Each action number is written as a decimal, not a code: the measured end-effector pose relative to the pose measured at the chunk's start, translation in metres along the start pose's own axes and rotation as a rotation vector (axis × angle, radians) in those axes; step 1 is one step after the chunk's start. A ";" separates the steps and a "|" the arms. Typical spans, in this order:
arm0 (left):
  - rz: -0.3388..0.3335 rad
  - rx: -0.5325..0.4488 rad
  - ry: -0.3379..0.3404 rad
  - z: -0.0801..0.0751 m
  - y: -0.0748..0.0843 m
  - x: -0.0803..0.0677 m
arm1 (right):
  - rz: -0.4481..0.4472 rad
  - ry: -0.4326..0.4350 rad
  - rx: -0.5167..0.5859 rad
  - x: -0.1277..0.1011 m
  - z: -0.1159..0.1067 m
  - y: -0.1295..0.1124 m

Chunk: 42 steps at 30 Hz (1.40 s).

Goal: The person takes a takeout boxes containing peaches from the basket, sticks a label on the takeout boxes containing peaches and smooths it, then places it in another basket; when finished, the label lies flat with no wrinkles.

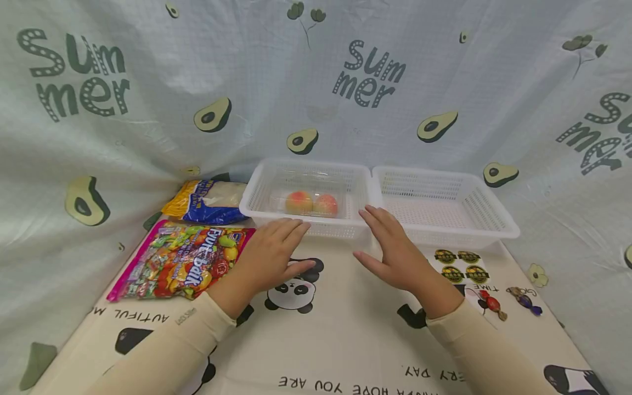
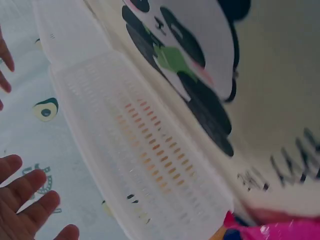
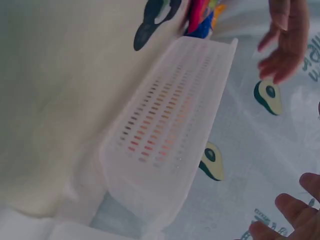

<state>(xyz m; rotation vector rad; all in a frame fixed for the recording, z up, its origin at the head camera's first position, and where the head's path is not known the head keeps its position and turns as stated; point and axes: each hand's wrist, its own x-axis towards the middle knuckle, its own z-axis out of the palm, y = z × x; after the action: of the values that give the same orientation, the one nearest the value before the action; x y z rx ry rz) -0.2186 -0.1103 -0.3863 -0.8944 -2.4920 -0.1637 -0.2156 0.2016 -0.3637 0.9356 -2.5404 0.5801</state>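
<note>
White basket (image 1: 257,197) sits before both open hands (image 1: 336,252).

Two white slotted baskets (image 1: 306,189) (image 1: 444,206) stand side by side; the left one holds two peach-pink and yellow fruits (image 1: 312,204). The sweets bag (image 1: 180,260) is pink with many-coloured fruit prints, the bag behind it (image 1: 207,202) blue and yellow. The table cover (image 1: 345,334) is cream with black-and-white pandas; the backdrop (image 1: 148,109) is pale with green avocados. Both sleeves (image 1: 163,351) are cream.
</note>
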 end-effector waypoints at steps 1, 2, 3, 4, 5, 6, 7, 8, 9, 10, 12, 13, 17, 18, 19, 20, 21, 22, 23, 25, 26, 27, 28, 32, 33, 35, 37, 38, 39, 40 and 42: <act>-0.019 -0.025 0.002 0.003 0.000 0.000 | 0.032 -0.014 0.039 0.002 0.002 0.001; -0.044 -0.053 -0.003 0.006 0.001 -0.001 | 0.063 -0.028 0.083 0.004 0.003 0.002; -0.069 -0.085 -0.008 0.008 0.002 -0.001 | 0.098 -0.043 0.125 0.006 0.004 0.003; -0.094 -0.113 -0.017 0.011 0.002 -0.001 | 0.134 -0.056 0.165 0.008 0.005 0.004; -0.125 -0.145 -0.034 0.013 0.003 -0.002 | 0.169 -0.065 0.210 0.011 0.006 0.006; -0.154 -0.181 -0.049 0.015 0.004 -0.002 | 0.202 -0.071 0.261 0.013 0.007 0.007; -0.186 -0.213 -0.070 0.016 0.005 -0.002 | 0.234 -0.078 0.308 0.016 0.008 0.009; -0.219 -0.244 -0.094 0.018 0.005 -0.002 | 0.266 -0.082 0.357 0.019 0.009 0.011; -0.251 -0.280 -0.117 0.019 0.006 -0.002 | 0.300 -0.085 0.406 0.021 0.010 0.012; -0.281 -0.314 -0.142 0.021 0.006 -0.002 | 0.335 -0.086 0.447 0.025 0.011 0.014; -0.337 -0.390 -0.181 0.023 0.006 -0.002 | 0.404 -0.085 0.515 0.031 0.013 0.018; -0.366 -0.430 -0.197 0.024 0.006 -0.001 | 0.439 -0.087 0.535 0.035 0.014 0.020; -0.484 -0.594 -0.217 0.028 0.003 0.002 | 0.546 -0.074 0.594 0.051 0.016 0.026; -0.511 -0.624 -0.217 0.029 0.002 0.003 | 0.567 -0.073 0.604 0.056 0.016 0.026; -0.535 -0.652 -0.214 0.030 0.001 0.004 | 0.585 -0.075 0.618 0.061 0.017 0.027; -0.559 -0.675 -0.213 0.031 0.000 0.004 | 0.604 -0.082 0.622 0.066 0.017 0.028; -0.579 -0.699 -0.211 0.032 -0.001 0.005 | 0.626 -0.093 0.628 0.071 0.017 0.028; -0.594 -0.718 -0.207 0.033 -0.002 0.006 | 0.649 -0.107 0.642 0.076 0.017 0.028; -0.615 -0.740 -0.204 0.034 -0.002 0.007 | 0.668 -0.125 0.654 0.082 0.017 0.029; -0.663 -0.800 -0.196 0.035 -0.003 0.008 | 0.710 -0.161 0.692 0.091 0.017 0.029; -0.690 -0.835 -0.190 0.036 -0.004 0.009 | 0.727 -0.177 0.713 0.096 0.017 0.029; -0.715 -0.872 -0.184 0.037 -0.004 0.010 | 0.749 -0.186 0.743 0.101 0.016 0.029; -0.742 -0.911 -0.176 0.038 -0.005 0.011 | 0.763 -0.193 0.779 0.105 0.016 0.029; -0.860 -1.042 -0.123 0.042 -0.005 0.015 | 0.833 -0.199 0.901 0.120 0.014 0.030; -0.896 -1.055 -0.100 0.044 -0.005 0.016 | 0.859 -0.194 0.931 0.124 0.015 0.030; -0.969 -1.084 -0.040 0.047 -0.006 0.018 | 0.908 -0.181 0.966 0.131 0.018 0.032; -1.033 -1.121 0.031 0.050 -0.008 0.020 | 0.961 -0.162 0.975 0.137 0.022 0.035; -1.058 -1.138 0.065 0.052 -0.009 0.021 | 0.987 -0.151 0.982 0.139 0.025 0.037; -1.078 -1.161 0.101 0.053 -0.009 0.022 | 1.012 -0.145 0.979 0.141 0.028 0.039; -1.091 -1.189 0.135 0.055 -0.010 0.022 | 1.035 -0.137 0.977 0.143 0.031 0.041; -1.116 -1.234 0.197 0.058 -0.011 0.024 | 1.079 -0.121 0.980 0.145 0.037 0.047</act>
<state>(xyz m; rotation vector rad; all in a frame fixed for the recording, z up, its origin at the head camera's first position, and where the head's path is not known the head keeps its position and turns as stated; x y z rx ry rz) -0.2640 -0.0897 -0.4249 0.3228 -2.2092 -2.1153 -0.3571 0.1402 -0.3383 -0.3607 -2.6451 2.2120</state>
